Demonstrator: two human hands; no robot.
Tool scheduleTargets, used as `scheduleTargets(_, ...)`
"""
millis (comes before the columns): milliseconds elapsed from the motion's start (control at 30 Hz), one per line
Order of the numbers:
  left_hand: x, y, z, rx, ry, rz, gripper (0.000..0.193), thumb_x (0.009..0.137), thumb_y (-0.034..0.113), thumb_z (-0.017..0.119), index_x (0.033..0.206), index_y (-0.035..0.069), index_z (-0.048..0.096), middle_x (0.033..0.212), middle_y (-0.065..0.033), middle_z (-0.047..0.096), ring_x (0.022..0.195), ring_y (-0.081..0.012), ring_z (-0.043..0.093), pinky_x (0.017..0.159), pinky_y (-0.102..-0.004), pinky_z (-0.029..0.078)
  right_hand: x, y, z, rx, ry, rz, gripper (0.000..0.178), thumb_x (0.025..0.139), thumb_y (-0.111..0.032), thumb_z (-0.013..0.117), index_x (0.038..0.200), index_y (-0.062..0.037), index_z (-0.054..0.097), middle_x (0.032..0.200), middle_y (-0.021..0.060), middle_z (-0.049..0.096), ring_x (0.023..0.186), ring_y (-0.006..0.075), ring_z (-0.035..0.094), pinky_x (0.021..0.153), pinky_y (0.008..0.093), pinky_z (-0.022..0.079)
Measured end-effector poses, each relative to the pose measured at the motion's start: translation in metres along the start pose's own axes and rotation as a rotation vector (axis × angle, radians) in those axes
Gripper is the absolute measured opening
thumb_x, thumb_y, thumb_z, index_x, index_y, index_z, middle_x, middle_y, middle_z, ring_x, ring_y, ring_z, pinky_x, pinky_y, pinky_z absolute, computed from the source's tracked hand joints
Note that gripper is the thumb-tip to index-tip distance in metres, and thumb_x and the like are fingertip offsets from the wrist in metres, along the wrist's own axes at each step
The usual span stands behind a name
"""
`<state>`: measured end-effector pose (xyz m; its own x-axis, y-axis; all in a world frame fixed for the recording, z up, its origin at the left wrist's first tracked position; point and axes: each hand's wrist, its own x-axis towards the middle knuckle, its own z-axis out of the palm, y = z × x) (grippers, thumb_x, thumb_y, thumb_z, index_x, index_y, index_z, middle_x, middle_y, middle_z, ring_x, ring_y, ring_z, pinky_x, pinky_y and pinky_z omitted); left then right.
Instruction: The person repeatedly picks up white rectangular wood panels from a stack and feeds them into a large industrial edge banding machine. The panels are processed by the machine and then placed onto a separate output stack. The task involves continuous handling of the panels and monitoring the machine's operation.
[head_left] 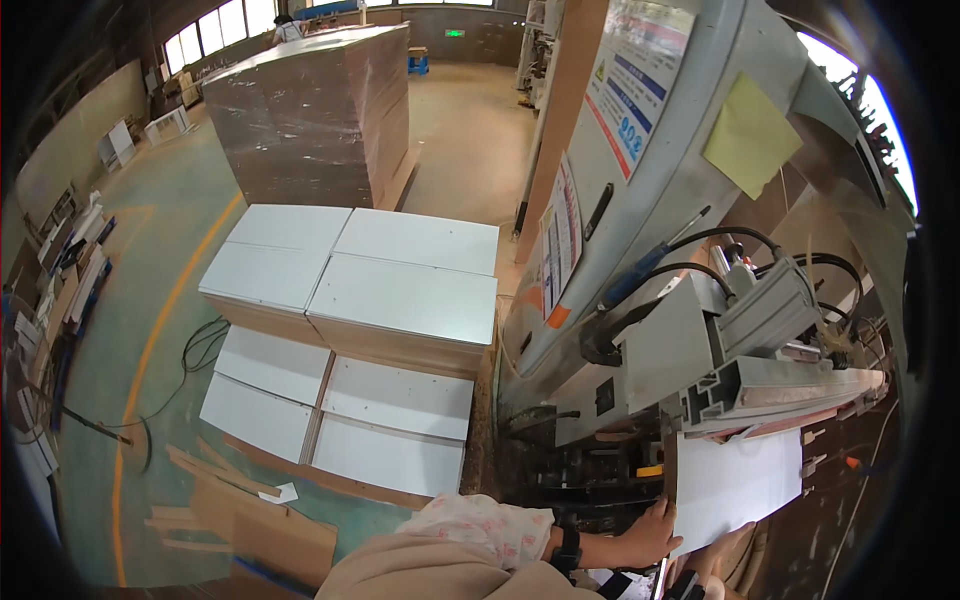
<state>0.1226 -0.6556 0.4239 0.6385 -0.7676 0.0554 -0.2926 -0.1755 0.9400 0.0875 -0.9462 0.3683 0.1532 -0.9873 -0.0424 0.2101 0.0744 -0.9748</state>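
Note:
A white rectangular panel [735, 490] lies flat in the machine at the lower right, its far edge close to the metal clamp bar [760, 400]. My left hand [650, 535], with a black band round its wrist, grips the panel's left edge near the near corner. Close to the panel's near edge is my right hand [718, 562]; the panel hides most of it, so its fingers do not show. The machine's grey column [640, 200] rises beyond, with labels and a yellow-green paper sheet [752, 135] on it. Black hoses [730, 235] run to the metal parts above the panel.
Stacks of white panels [400, 295] stand left of the machine, the nearer ones lower. Behind them is a tall film-wrapped stack [300, 130]. Cardboard and wood strips [270, 530] lie on the green floor, with a black cable [200, 345] farther left. A person [287, 30] is far back.

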Motion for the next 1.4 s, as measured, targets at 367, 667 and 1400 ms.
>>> scheduleTargets(367, -0.005, -0.005, -0.005, -0.025, -0.012, 0.022, 0.070, 0.084, 0.028, 0.051, 0.128, -0.016, 0.018, 0.131, -0.0404, 0.018, 0.122, -0.0499, 0.026, 0.103, -0.0438, 0.026, -0.016, 0.011, 0.011, -0.003, -0.002, 0.002, 0.054, 0.092, -0.045, 0.033, 0.123, -0.0016, 0.039, 0.117, 0.0088, 0.043, 0.105, 0.0214, 0.042, 0.092, 0.0332, 0.034)
scheduleTargets(667, -0.003, -0.004, 0.004, -0.064, 0.182, 0.131, 0.067, 0.079, 0.024, 0.058, 0.124, -0.013, 0.025, 0.124, -0.0347, 0.030, 0.116, -0.0465, 0.034, 0.099, -0.0432, 0.031, -0.026, 0.008, -0.008, 0.073, -0.029, -0.036, 0.051, 0.092, -0.043, 0.035, 0.118, -0.0006, 0.045, 0.110, 0.0087, 0.049, 0.098, 0.0213, 0.046, 0.089, 0.0330, 0.038)
scheduleTargets(1400, -0.013, 0.005, 0.027, 0.017, 0.233, -0.079, 0.071, 0.079, 0.015, 0.060, 0.133, -0.010, 0.021, 0.136, -0.0241, 0.025, 0.127, -0.0358, 0.025, 0.103, -0.0380, 0.023, -0.133, -0.020, -0.455, 0.281, 0.409, 0.413, 0.040, 0.087, -0.043, 0.050, 0.109, -0.0100, 0.048, 0.091, 0.0044, 0.059, 0.077, 0.0180, 0.056, 0.069, 0.0394, 0.044)
